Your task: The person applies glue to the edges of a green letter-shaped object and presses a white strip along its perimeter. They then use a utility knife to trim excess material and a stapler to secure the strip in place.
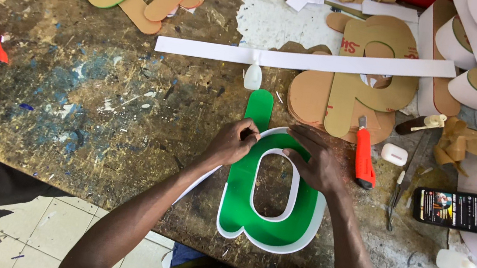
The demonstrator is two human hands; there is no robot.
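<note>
While both hands [276, 151] pinch white strip [269, 133] on 1 green letter [268, 211], 2 orange cutters [364, 157] lie nearby.

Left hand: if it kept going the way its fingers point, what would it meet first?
The left hand points right, across the green letter. It would likely meet the right hand first, close beside it on the white rim strip.

Single head view — steeply downward, close over the workbench [100, 110].
</note>
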